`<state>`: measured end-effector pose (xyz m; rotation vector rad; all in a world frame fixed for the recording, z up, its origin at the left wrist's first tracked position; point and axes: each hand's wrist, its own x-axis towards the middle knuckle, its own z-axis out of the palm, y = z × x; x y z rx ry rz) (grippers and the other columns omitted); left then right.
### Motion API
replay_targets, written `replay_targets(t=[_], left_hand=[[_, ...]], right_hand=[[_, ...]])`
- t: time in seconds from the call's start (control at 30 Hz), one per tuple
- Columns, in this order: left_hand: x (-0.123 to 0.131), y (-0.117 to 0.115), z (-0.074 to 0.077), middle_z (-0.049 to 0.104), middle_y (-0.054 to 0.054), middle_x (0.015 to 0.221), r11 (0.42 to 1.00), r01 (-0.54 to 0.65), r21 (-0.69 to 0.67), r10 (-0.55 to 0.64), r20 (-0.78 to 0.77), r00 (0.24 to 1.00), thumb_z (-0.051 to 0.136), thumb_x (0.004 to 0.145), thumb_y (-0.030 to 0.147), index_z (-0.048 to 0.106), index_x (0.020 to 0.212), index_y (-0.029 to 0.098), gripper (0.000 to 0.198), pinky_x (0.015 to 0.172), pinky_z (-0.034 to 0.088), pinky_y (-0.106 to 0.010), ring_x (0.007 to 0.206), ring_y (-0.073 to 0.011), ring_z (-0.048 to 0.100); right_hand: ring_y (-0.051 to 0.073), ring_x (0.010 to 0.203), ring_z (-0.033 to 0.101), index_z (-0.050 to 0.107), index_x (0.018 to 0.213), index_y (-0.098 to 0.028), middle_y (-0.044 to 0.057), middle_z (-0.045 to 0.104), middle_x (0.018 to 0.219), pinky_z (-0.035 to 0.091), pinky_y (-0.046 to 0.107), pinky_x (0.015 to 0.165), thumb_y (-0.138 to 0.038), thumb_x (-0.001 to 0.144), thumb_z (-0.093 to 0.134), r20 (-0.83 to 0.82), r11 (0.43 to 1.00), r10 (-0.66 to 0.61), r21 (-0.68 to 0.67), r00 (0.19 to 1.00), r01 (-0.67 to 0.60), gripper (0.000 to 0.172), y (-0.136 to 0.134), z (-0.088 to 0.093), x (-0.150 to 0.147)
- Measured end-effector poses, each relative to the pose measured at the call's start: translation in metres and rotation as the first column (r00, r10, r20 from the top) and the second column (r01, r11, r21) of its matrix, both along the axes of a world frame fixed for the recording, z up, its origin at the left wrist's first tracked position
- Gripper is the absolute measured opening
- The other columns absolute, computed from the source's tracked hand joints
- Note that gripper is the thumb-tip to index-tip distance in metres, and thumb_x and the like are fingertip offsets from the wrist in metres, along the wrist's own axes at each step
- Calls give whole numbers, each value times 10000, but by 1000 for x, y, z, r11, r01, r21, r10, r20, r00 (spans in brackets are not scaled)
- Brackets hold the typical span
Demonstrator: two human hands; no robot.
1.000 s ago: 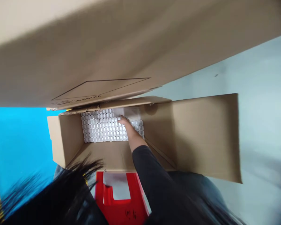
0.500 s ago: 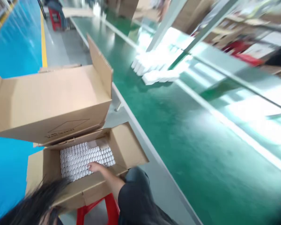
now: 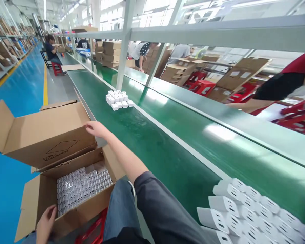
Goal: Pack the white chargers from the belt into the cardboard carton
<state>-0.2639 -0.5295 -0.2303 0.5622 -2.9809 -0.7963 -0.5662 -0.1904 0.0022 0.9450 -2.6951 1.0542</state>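
Observation:
My right hand [image 3: 97, 129] is at the right end of the raised cardboard carton [image 3: 48, 128], its fingers curled at the corner by a thin upright flap. Below and in front stands a second open carton [image 3: 76, 213], packed with rows of small white plastic blocks [image 3: 81, 186]; a gap shows at its back right. My left hand [image 3: 46, 222] is at the front left of this lower carton, fingers bent over its front edge. Both hands are away from the white blocks.
A green conveyor belt [image 3: 157, 145] runs along my right. White charger-like blocks with slots [image 3: 249, 210] stand near right, and another white cluster [image 3: 117, 98] farther off beside a metal post [image 3: 123, 51]. A red stool [image 3: 94, 228] is below. Co-workers are across and down the line.
My right hand has left the white blocks in the lower carton and risen to the raised carton's right end. My left hand has come to the lower carton's front left. The view has swung up.

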Motion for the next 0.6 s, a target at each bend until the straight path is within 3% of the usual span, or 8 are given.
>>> replay_targets(t=[0.07, 0.17, 0.27, 0.33, 0.4, 0.5, 0.53, 0.6], left_hand=[[-34, 44, 38, 768, -57, 896, 991, 12, 132, -3, -68, 998, 464, 779, 575, 685, 859, 259, 394, 688, 593, -382, 846, -309, 737], [-105, 130, 111, 744, -35, 998, 930, 265, 256, -172, -336, 926, 518, 841, 520, 674, 966, 250, 335, 860, 563, -341, 905, -231, 717], [-204, 221, 176, 715, -45, 1085, 837, 515, 187, -329, -581, 745, 516, 896, 422, 657, 1040, 226, 281, 879, 542, -303, 898, -179, 690], [-277, 275, 202, 702, -68, 1105, 786, 616, 59, -438, -651, 620, 483, 915, 362, 656, 1067, 203, 280, 890, 528, -308, 990, -192, 652], [-345, 321, 216, 685, -100, 1165, 794, 605, -54, -495, -634, 594, 461, 922, 304, 647, 1119, 169, 303, 996, 472, -357, 1127, -222, 588], [-421, 371, 218, 618, -124, 1312, 806, 557, -201, -568, -528, 631, 448, 932, 269, 608, 1238, 139, 369, 1058, 416, -399, 1249, -258, 499], [-438, 384, 216, 589, -123, 1358, 791, 556, -256, -602, -490, 630, 445, 937, 273, 589, 1278, 136, 394, 1058, 413, -407, 1275, -268, 476], [-462, 403, 208, 522, -114, 1442, 732, 573, -367, -681, -418, 602, 423, 956, 296, 540, 1358, 145, 445, 1075, 387, -437, 1329, -286, 430]], right_hand=[[209, 1148, 571, 636, 1250, -194, 80, 650, 1209, 437, 343, 1010, -168, 918, 518, -95, 979, -184, 67, 978, 190, 353, 52, -8, 4], [255, 1238, 498, 648, 1228, -192, 112, 594, 1295, 397, 410, 1058, -244, 934, 535, -118, 886, -437, 114, 892, 449, 319, 109, -36, 7], [241, 1123, 549, 701, 1058, -198, 96, 647, 1160, 433, 370, 998, -266, 956, 485, -90, 856, -499, 107, 862, 507, 249, 131, -53, -6], [220, 1009, 586, 690, 1026, -199, 85, 666, 1038, 461, 338, 929, -259, 969, 431, -55, 834, -544, 71, 837, 547, 272, 140, -54, -27], [216, 963, 598, 644, 1118, -183, 97, 654, 1020, 477, 336, 885, -279, 980, 384, -18, 746, -666, 8, 746, 666, 310, 153, -50, -55], [276, 1157, 524, 530, 1307, -139, 179, 558, 1240, 453, 421, 949, -376, 971, 398, -102, 556, -831, -117, 547, 823, 432, 188, -48, -109], [301, 1242, 463, 496, 1355, -136, 199, 497, 1325, 428, 461, 987, -415, 960, 420, -154, 529, -847, -152, 509, 835, 490, 202, -49, -128], [335, 1347, 349, 446, 1421, -163, 202, 395, 1433, 372, 534, 1039, -493, 935, 457, -233, 537, -838, -180, 494, 825, 588, 226, -55, -164]])
